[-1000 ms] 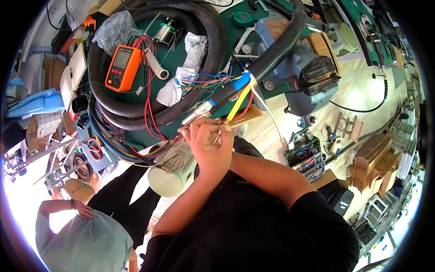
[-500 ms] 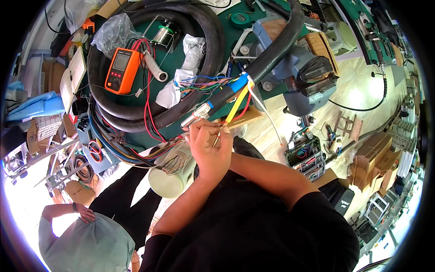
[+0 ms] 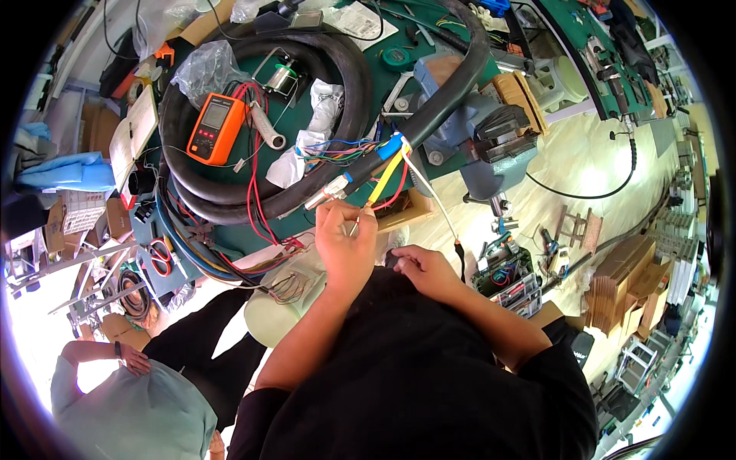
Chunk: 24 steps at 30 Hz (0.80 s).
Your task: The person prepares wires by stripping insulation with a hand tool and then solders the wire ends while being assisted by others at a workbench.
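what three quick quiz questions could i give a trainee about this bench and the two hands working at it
1. Multiple choice: which of these meets the left hand? A) yellow wire B) white wire C) blue tape
2. True or false: the right hand is touching the left hand.
3. Fill in the blank: the case of the meter near the coiled cable is mainly ____ in colour.

Key: 1. A; 2. false, there is a gap between them; 3. orange.

Dark lettering runs across the white packet (image 3: 325,111); pale lettering sits on the black case (image 3: 581,346); small red marks show on the orange meter (image 3: 215,129). Print on the paper sheet (image 3: 366,27) is too small to read.
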{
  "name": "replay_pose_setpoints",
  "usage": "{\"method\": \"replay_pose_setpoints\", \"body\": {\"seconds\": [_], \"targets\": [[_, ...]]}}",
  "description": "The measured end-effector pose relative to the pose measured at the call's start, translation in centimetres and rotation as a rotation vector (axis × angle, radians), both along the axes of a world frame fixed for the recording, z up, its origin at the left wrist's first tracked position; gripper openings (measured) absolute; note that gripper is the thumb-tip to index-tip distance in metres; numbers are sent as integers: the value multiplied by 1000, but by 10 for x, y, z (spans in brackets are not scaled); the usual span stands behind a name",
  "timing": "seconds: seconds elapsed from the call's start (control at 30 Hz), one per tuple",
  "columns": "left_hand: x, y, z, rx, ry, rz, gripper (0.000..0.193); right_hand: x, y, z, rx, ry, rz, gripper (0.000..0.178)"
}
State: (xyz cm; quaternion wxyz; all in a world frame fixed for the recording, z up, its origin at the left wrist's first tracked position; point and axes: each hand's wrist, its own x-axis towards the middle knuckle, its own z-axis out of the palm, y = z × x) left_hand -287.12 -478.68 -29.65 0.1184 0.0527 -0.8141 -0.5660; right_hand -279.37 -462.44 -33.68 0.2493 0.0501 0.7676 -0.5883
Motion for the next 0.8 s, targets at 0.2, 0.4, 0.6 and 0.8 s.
{"method": "replay_pose_setpoints", "body": {"seconds": [0.2,0.4,0.6,0.8], "targets": [[-1,-1,-3,-40,42,42,16,-10,10,71,57,91,77,24],[3,-2,0,14,63,69,16,-24,18,111,18,312,-71,19],[6,-3,-4,118,39,66,16,-40,18,133,92,380,-103,23],[0,-5,-10,183,23,56,18,-87,-8,153,71,526,-59,23]]}}
